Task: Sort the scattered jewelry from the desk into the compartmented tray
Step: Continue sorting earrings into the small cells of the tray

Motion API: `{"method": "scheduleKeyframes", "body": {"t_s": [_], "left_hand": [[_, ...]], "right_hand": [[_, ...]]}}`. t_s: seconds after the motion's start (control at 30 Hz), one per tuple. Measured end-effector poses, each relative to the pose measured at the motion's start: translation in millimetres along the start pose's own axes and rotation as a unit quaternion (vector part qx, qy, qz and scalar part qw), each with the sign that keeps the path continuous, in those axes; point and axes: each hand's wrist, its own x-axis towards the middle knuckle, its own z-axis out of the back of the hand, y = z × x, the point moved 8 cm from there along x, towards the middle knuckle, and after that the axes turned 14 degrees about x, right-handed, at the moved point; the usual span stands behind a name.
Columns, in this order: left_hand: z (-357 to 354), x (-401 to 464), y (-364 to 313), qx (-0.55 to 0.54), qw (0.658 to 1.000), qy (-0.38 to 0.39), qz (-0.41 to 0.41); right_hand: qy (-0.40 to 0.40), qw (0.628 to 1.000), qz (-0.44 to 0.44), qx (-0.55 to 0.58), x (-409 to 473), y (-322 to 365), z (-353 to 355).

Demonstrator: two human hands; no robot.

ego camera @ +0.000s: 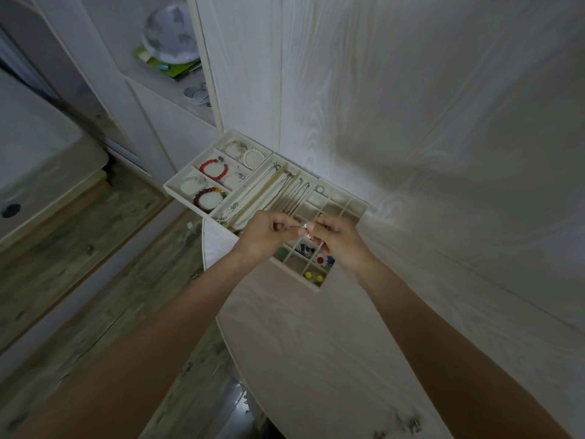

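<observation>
A cream compartmented tray (361,206) sits at the desk's far left edge against the wall. Its left section holds bead bracelets, among them a red bracelet (214,170) and a pearl bracelet (254,158). The middle section holds thin chain necklaces (285,193). The right grid of small cells holds a ring (320,189), yellow earrings (313,276) and a red stud (320,259). My left hand (262,237) and my right hand (337,240) meet above the grid, both pinching one small silvery piece of jewelry (303,229) between their fingertips.
The pale wood-grain desk (316,343) curves toward me. A few small dark pieces (408,424) lie at its near edge. To the left is a shelf with a glass globe (172,34), a green booklet (167,66) and a coiled cable (198,94). Wooden floor lies lower left.
</observation>
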Motion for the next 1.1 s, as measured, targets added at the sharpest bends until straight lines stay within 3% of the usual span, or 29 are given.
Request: {"method": "scheduleKeyframes", "body": {"t_s": [0.07,0.13,0.27,0.37,0.67,0.97,1.1], "left_hand": [[3,3,7,0.009,1.0,-0.002,0.001],[5,5,7,0.05,0.999,0.004,-0.021],[6,11,-2,0.193,0.978,0.031,-0.072],[4,17,-6,0.293,0.951,0.041,-0.095],[8,18,42,0.286,0.958,0.004,-0.01],[-11,22,80,0.41,0.91,0.052,-0.018],[-11,28,85,0.412,0.91,0.043,-0.02]], "right_hand": [[0.004,0.999,0.012,-0.034,1,2,-3],[0.018,0.988,0.061,-0.144,1,12,-7],[0.07,0.921,0.151,-0.354,1,30,-23],[0.109,0.868,0.197,-0.442,2,35,-36],[-0.019,0.927,0.139,-0.347,28,1,-14],[-0.015,0.921,0.085,-0.379,46,-28,-31],[-0.028,0.903,0.06,-0.424,54,-36,-32]]}}
